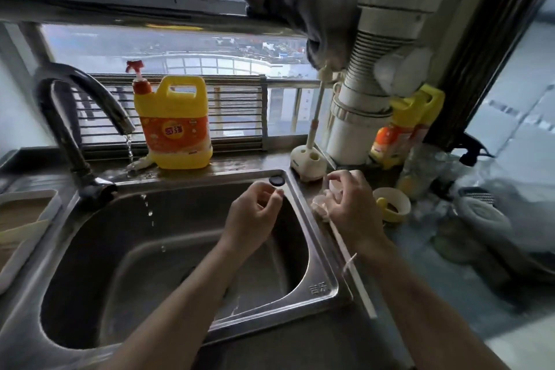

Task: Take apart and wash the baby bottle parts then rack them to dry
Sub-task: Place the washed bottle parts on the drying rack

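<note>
Kitchen window ledge up top with a big yellow dish soap jug, and the dark curved faucet is dribbling water into the stainless steel sink. Left hand hovers over the basin, fingers loosely curled, nothing in it as far as I can see. Right hand sits on the wet surface beside the sink, pinching a small clear bottle part. Yellow-rimmed bottle collar lies just beside it.

Left hand loosely curled, right hand curled, forearms extended
</note>
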